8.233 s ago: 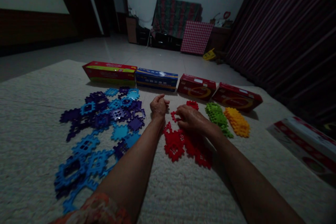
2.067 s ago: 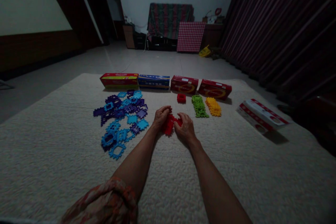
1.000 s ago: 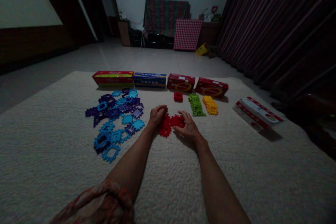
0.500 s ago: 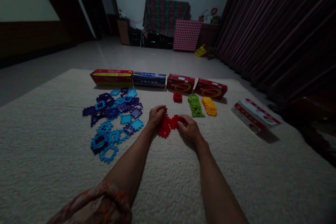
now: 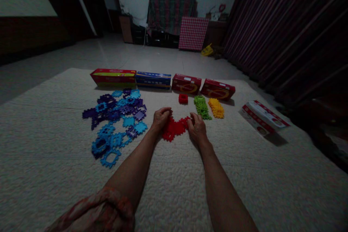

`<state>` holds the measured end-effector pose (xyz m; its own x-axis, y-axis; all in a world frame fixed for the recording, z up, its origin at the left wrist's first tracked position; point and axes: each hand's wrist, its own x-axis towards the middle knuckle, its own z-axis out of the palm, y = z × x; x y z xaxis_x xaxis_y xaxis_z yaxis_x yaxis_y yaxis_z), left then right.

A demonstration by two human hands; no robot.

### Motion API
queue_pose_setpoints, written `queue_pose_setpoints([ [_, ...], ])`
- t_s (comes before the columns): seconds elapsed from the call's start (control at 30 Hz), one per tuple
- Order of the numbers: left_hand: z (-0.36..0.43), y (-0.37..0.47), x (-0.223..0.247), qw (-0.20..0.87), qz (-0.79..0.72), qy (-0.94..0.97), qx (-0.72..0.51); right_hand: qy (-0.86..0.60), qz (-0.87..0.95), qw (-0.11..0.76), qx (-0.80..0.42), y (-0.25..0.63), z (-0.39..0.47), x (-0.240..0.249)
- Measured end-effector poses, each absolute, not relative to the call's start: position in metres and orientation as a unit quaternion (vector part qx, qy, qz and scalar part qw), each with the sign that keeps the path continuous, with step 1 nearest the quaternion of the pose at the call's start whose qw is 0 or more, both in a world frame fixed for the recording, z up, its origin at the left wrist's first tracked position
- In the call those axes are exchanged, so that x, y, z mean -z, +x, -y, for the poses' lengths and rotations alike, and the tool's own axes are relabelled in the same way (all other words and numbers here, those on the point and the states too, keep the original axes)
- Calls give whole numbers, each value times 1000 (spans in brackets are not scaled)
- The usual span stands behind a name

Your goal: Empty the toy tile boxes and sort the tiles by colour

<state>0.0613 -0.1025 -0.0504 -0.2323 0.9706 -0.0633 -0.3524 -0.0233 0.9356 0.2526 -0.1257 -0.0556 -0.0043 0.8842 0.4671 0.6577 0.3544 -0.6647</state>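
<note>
Together the left hand [image 5: 161, 118] and right hand [image 5: 197, 129] grip red tiles [image 5: 174, 129] lying left-to-right.

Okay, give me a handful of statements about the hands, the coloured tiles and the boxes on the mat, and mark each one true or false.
1. Both hands touch the red tiles. True: the left hand and the right hand are at either side of them.
2. The green stack lies left of the yellow stack. True.
3. The blue and purple tiles are stacked neatly. False: they lie scattered to the left of the hands.
4. Four boxes stand in a row beyond the tiles. True: red and green box, blue box, two red boxes.
5. The right hand rests on the white box. False: that box lies apart, far to the right.
</note>
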Motion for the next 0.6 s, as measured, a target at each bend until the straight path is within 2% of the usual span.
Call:
queue_pose_setpoints([
  [0.27,104,62,44,524,-483,322,-624,-527,759,346,-164,260,136,48],
  [0.6,105,62,46,530,-465,323,-631,-537,775,301,-145,258,137,39],
])
